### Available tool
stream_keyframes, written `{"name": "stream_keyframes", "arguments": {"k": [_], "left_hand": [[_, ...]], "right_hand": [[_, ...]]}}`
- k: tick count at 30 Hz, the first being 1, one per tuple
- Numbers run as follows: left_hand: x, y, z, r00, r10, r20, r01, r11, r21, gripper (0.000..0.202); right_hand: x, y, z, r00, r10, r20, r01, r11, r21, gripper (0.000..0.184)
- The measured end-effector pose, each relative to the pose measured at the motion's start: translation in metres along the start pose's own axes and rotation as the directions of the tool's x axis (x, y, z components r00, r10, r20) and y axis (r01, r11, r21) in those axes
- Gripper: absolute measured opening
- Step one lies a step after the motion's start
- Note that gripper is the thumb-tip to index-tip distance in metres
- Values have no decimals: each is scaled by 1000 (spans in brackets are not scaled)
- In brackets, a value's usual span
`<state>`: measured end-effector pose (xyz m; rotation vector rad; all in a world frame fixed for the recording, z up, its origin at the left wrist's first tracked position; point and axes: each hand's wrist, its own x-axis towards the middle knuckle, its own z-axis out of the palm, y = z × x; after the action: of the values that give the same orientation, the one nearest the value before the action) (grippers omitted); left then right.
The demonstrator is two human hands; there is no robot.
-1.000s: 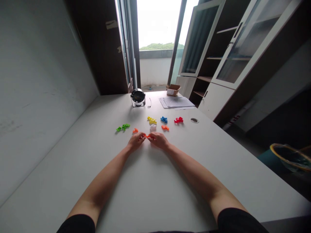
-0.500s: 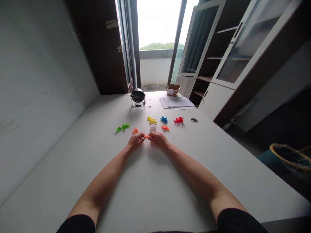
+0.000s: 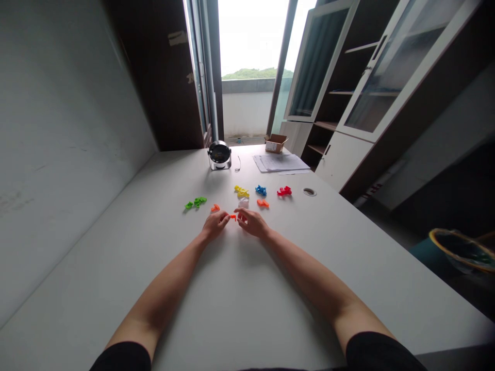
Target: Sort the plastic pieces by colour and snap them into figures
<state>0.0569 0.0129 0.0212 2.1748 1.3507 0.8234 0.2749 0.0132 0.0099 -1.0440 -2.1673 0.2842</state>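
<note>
**Containers.** One cardboard box (image 3: 276, 144), flaps open, stood at the far table edge at about 12 o'clock; its contents were hidden. One round basket (image 3: 462, 251), yellow-rimmed, sat off the table at 3 o'clock; its contents were too dim to tell.

**At my hands.** One orange piece (image 3: 232, 217), small and L-shaped, lay between my left hand (image 3: 214, 225) and right hand (image 3: 251, 223). My left fingers (image 3: 222, 218) reached its near end, touching or almost touching it; I cannot tell whether they gripped it. My right fingers (image 3: 241, 218) were spread, not clenched, and stood just beside it, holding nothing.

**On the white table (image 3: 247, 293), beyond my hands.**
- Green pieces (image 3: 197, 202), 10 o'clock
- Small orange piece (image 3: 215, 207), 11 o'clock
- White piece (image 3: 243, 203), 12 o'clock
- Yellow pieces (image 3: 242, 191), 12 o'clock
- Blue pieces (image 3: 261, 190), 1 o'clock
- Orange piece (image 3: 263, 203), 1 o'clock
- Red pieces (image 3: 284, 190), 1 o'clock
- Round metal-framed device (image 3: 219, 155), 12 o'clock, far end
- Papers (image 3: 280, 163), 12 to 1 o'clock, far end
</note>
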Motion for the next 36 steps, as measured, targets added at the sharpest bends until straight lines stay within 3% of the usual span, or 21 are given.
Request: {"name": "stream_keyframes", "arguments": {"k": [16, 36], "left_hand": [[3, -6, 2, 999, -19, 32, 21, 998, -52, 35], [3, -3, 1, 999, -13, 52, 15, 999, -29, 33]], "right_hand": [[-1, 0, 2, 996, -70, 53, 75, 992, -102, 31], [-1, -2, 2, 995, -80, 57, 83, 994, -65, 20]]}}
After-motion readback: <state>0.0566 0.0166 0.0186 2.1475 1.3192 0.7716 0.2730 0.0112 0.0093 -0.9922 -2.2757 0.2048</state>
